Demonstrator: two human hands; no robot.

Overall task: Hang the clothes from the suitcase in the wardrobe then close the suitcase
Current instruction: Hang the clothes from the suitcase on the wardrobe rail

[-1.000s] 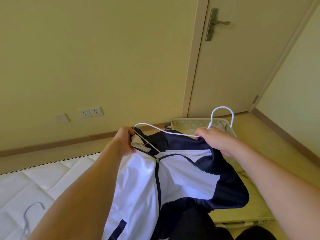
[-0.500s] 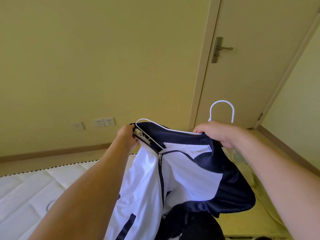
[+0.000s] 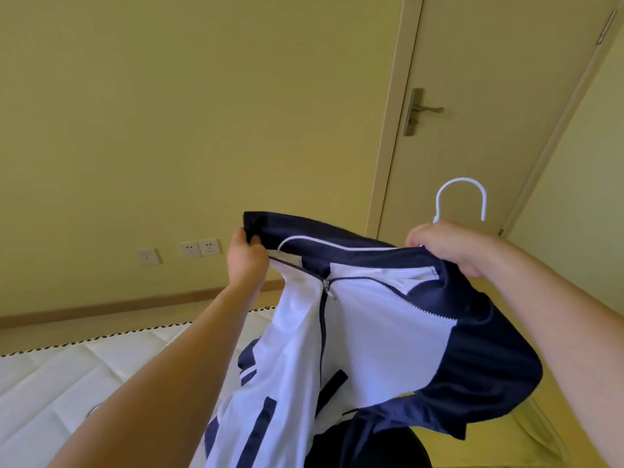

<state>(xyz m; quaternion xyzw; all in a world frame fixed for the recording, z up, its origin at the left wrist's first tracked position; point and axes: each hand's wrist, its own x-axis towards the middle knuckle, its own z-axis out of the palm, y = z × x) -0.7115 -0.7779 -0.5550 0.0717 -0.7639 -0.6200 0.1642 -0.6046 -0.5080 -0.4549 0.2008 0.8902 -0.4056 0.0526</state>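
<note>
Two hands held a navy-and-white jacket [image 3: 358, 332] up before a door [image 3: 489, 96]. The left hand [image 3: 244, 258] pinched its collar; the right hand [image 3: 449, 248] gripped the other shoulder and a white hanger [image 3: 461, 197].

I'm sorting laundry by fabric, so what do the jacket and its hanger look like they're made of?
The jacket looks like a smooth synthetic knit, likely polyester: navy and white panels with a slight sheen, soft folds, and a dark zip. The hanger looks like thin wire with a glossy white coating, or possibly plain plastic; its slim round hook and the arm inside the collar suggest this. Neither can be confirmed by sight alone.
</note>
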